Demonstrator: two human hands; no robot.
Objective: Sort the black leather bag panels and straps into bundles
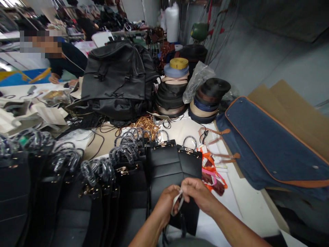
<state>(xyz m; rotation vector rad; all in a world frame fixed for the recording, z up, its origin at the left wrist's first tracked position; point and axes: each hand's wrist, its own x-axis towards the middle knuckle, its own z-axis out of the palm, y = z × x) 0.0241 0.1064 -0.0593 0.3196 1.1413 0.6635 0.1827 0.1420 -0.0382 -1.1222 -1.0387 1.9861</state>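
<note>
My left hand and my right hand meet near the bottom centre, over black panels. Both are closed on a thin whitish strip, which loops down between them. Beneath and beyond them lie black leather panels with round, plastic-wrapped handles and gold-coloured clasps. More such black pieces lie in overlapping rows to the left. Orange and pink material is just right of the panels.
A large black leather bag stands behind, beside stacked strap rolls and more rolls. A navy bag with tan edging lies at right. Brown cords lie mid-table. A person works at the far left.
</note>
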